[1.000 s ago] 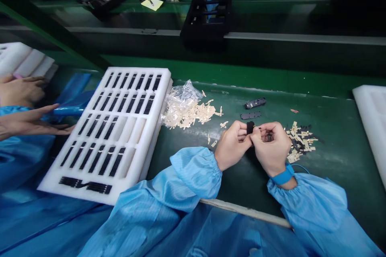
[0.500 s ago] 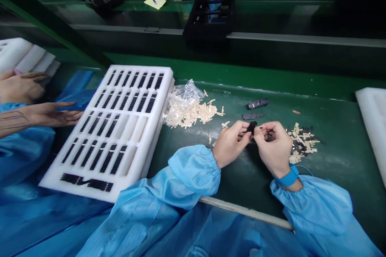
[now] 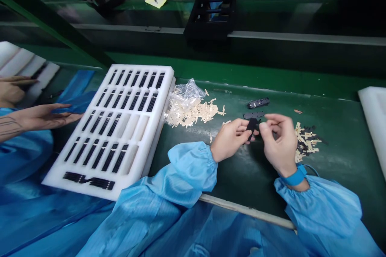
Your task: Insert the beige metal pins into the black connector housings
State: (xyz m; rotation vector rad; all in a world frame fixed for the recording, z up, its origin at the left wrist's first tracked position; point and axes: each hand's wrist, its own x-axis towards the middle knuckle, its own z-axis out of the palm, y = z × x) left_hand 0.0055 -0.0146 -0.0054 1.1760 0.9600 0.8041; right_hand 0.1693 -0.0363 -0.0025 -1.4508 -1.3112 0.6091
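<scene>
My left hand (image 3: 229, 138) grips a small flat black part (image 3: 251, 125) between thumb and fingers, tilted above the bench. Just right of it is my right hand (image 3: 281, 141), thumb and forefinger pinched together; whatever lies between them is too small to make out. Behind the hands a thin black plate (image 3: 253, 115) lies flat, and beyond it sits a thicker black plastic piece (image 3: 258, 103). Right of my right hand is a heap of small cream and black strips (image 3: 306, 142).
A white foam tray (image 3: 90, 148) holding rows of black parts stands left. Beside it lie cream strips (image 3: 196, 112) and a clear plastic bag (image 3: 189, 89). A co-worker's hand (image 3: 48, 115) is at far left. White foam (image 3: 374, 108) stands right; a black frame (image 3: 193, 26) sits behind.
My right hand has drawn away to the right from the black part, leaving a small gap. My left hand keeps hold of the part, which now shows more of its flat face.
</scene>
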